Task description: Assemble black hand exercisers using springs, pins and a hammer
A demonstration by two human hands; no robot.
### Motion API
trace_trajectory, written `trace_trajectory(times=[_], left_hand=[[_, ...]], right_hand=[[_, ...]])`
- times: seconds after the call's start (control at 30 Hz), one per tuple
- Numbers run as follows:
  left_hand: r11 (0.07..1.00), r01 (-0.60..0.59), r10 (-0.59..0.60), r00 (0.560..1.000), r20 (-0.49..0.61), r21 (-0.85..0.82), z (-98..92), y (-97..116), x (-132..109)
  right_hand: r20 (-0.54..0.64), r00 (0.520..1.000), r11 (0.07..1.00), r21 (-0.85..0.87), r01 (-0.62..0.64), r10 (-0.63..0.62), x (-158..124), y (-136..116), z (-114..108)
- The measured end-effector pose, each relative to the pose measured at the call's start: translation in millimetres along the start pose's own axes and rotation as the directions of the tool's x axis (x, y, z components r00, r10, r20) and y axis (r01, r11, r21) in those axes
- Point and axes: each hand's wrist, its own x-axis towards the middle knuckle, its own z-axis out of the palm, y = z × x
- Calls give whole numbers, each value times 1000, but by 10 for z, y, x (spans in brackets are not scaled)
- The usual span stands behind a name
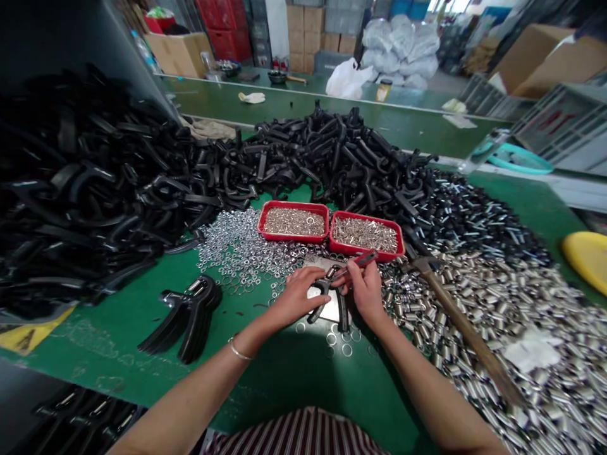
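Note:
My left hand grips a black hand-gripper handle against a small metal plate on the green table. My right hand is closed on red-handled pliers, their tip at the top of the black handle. Loose silver rings lie around and below both hands. Two red trays of small metal parts sit just beyond my hands.
A big heap of black plastic handles fills the left and back. Metal springs cover the right side, with a wooden-handled hammer lying on them. Finished black grippers are stacked at the left. A yellow dish sits far right.

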Motion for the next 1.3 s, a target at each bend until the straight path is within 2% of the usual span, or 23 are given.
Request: trace_trajectory(times=[0.37,0.47,0.57,0.67,0.77,0.83,0.87,0.93,1.0,1.17,1.3], left_hand=[[999,32,-31,999,17,-17,-17,7,23],[999,32,-31,999,22,-20,-20,10,23],[1000,22,-22,999,28,-17,-10,-12,17],[1000,2,-1,999,40,-17,-8,-24,14],[1000,6,-5,999,42,-25,-26,-3,18],[999,16,-14,999,52,-32,-45,19,20],[999,18,-16,998,57,-35,-54,28,21],[999,17,-14,998,61,-42,-66,33,19],[999,15,-12,998,56,-49,-70,25,15],[998,41,-38,998,54,-46,-49,-6,14],[998,41,-39,998,54,-44,-44,0,21]], right_hand=[[2,1000,1000,-6,-26,26,-6,-30,-38],[7,1000,996,-88,-26,27,-40,-63,-29],[37,999,968,-250,0,10,-72,-114,-3],[38,999,937,-349,20,-7,-15,-181,42],[169,983,990,-131,-54,76,150,-259,59],[288,951,986,82,-145,116,264,-311,30],[308,946,970,179,-165,104,304,-331,3],[248,968,943,312,-114,35,329,-344,-67],[167,985,942,335,-29,-30,284,-304,-134],[104,994,995,100,11,-21,70,-53,-160],[50,998,999,46,29,-31,27,40,-93]])
